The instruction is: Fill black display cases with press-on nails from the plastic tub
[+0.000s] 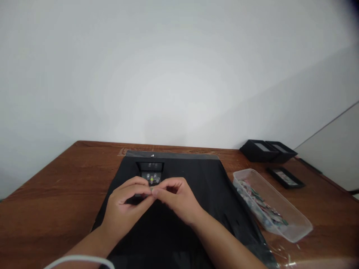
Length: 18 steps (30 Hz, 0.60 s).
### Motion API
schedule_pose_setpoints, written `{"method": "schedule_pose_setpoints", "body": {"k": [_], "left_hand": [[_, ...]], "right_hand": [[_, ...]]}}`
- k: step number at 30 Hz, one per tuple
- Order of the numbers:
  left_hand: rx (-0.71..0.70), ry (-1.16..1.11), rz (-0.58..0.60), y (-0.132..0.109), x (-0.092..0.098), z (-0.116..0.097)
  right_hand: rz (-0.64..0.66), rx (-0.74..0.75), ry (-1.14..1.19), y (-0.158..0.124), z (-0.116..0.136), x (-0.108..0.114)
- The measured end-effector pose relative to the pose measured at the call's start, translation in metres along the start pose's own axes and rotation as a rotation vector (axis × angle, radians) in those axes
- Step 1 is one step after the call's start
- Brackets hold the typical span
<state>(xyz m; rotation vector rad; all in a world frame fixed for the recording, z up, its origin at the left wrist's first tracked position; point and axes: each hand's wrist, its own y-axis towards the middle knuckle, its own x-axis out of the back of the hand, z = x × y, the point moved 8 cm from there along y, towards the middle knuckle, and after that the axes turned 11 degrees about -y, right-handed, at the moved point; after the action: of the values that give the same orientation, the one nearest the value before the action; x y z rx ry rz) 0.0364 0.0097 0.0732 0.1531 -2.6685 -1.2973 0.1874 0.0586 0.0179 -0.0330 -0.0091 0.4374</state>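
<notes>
My left hand (127, 201) and my right hand (178, 196) meet over a black mat, fingertips pinched together. Between them is a tiny greenish piece (152, 189), mostly covered by the fingers, so its kind does not show. Just beyond the fingertips sits a small black box (150, 166) with a shiny inside. Several small clear round pieces (154, 177) lie in it, one with a yellow-green spot. My hands hide the near part of the box.
The black mat (190, 175) is taped to a wooden table (70, 179). At right stands a clear plastic tub (297, 220) of small packets. Behind it are a flat black frame (286, 178) and two black boxes (259, 151). A white cable (81, 257) crosses my left forearm.
</notes>
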Motion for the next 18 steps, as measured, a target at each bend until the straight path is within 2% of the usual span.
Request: {"method": "schedule_pose_setpoints", "body": {"k": [18], "left_hand": [[0.022,0.019,0.009,-0.004,0.001,0.008]], "right_hand": [[-0.05,0.08,-0.015,-0.003,0.012,0.006]]}}
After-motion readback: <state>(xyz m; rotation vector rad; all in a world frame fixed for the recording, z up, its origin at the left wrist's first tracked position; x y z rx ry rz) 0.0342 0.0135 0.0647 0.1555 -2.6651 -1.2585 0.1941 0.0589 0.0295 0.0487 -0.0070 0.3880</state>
